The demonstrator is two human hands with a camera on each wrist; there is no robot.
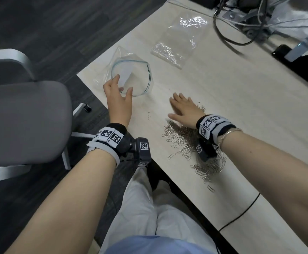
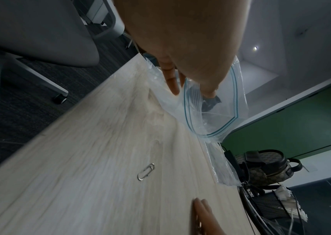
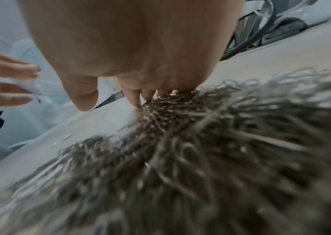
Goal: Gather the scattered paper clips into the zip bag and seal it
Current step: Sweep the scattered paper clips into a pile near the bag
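Observation:
A clear zip bag (image 1: 133, 77) with a blue zip line lies near the table's left corner, its mouth held wide. My left hand (image 1: 123, 85) pinches the near lip of the zip bag (image 2: 211, 114), thumb inside and fingers (image 2: 172, 84) outside. A large pile of silver paper clips (image 1: 182, 142) is spread along the near table edge. My right hand (image 1: 173, 107) lies flat with straight fingers on the far end of the pile; its fingertips (image 3: 138, 101) touch the paper clips (image 3: 201, 159). One stray clip (image 1: 149, 116) (image 2: 146, 172) lies between the hands.
A second clear plastic bag (image 1: 178, 41) lies farther back on the light wood table (image 1: 232, 99). Tangled cables (image 1: 241, 24) and a black phone (image 1: 281, 52) sit at the back right. A grey office chair (image 1: 21, 116) stands left of the table.

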